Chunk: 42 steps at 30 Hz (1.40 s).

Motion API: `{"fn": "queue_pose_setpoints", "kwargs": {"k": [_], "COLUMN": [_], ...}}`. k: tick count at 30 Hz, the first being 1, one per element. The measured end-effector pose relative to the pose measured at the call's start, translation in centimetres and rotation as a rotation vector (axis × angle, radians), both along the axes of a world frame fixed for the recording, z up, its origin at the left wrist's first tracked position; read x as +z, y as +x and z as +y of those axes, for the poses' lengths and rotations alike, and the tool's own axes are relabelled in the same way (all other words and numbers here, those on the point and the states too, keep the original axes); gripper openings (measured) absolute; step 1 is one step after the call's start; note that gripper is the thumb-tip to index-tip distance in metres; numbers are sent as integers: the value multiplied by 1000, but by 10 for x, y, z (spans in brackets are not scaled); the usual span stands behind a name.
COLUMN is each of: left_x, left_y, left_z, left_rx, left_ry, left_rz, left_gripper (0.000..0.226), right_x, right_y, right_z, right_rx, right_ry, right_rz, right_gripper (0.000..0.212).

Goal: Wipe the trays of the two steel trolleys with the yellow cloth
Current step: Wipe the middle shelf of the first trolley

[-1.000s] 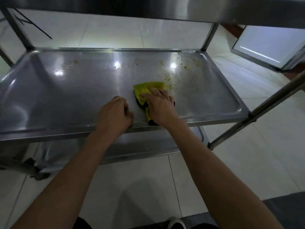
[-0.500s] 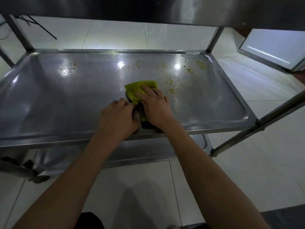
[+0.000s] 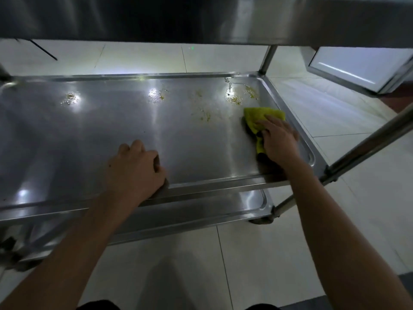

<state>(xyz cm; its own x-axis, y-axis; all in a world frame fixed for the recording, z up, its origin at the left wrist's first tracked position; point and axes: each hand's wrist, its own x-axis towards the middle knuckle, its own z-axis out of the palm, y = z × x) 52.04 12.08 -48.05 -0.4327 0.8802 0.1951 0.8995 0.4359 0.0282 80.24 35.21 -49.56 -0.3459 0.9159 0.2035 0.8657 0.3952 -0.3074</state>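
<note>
middle tray [image 3: 93,139]: steel, takes up most of the view. Everything below is placed relative to it.
far-left smear [image 3: 70,98]: yellowish gunk near the tray's back edge, under a light glare.
left hand [image 3: 136,168]: on the tray's front rim a bit left of centre, fingers curled over the edge and gripping it.
centre smears [image 3: 159,96]: more dried yellow spots toward the back, plus a small patch [image 3: 205,116] further right, nearer the middle.
back-right corner mess [image 3: 250,92]: the worst of it, just behind the cloth.
yellow cloth [image 3: 262,116]: flat on the tray's right end, just beside the right rim; the near end looks darker, can't tell why.
right hand [image 3: 279,142]: on top of the cloth, fingers fairly straight, pressing it down onto the steel.
lower tray [image 3: 201,211]: peeks out below the middle tray's front rim.
top tray [image 3: 201,16]: underside runs across above, dark.
floor [image 3: 368,175]: pale tiles all around the trolley.
white panel [image 3: 357,63]: off past the tray's far right corner, tilted.
</note>
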Motion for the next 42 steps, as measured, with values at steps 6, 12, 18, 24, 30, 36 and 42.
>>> {"fn": "queue_pose_setpoints", "kwargs": {"k": [6, 12, 18, 24, 30, 36, 42], "left_x": [3, 1, -4, -4, -9, -14, -10], "left_y": [1, -1, -7, -20, -32, -39, -34], "left_z": [8, 4, -7, -20, -28, -29, -25], "left_rx": [-25, -85, -144, -197, -254, -237, -253], "left_ry": [0, 16, 67, 117, 139, 174, 177], "left_rz": [15, 84, 36, 3, -95, -103, -98], "left_gripper": [19, 23, 22, 23, 30, 38, 27], "right_x": [3, 1, 0, 2, 3, 2, 1], "right_y": [33, 15, -60, -166, -268, -280, -262], "right_z": [18, 15, -2, -45, -97, -91, -73], "right_rx": [-104, -111, -21, 186, 501, 623, 582], "right_ry": [5, -14, -34, -44, -89, -101, -111], "right_rz": [34, 53, 34, 39, 18, 21, 39], "right_gripper": [40, 40, 41, 42, 47, 40, 40]}}
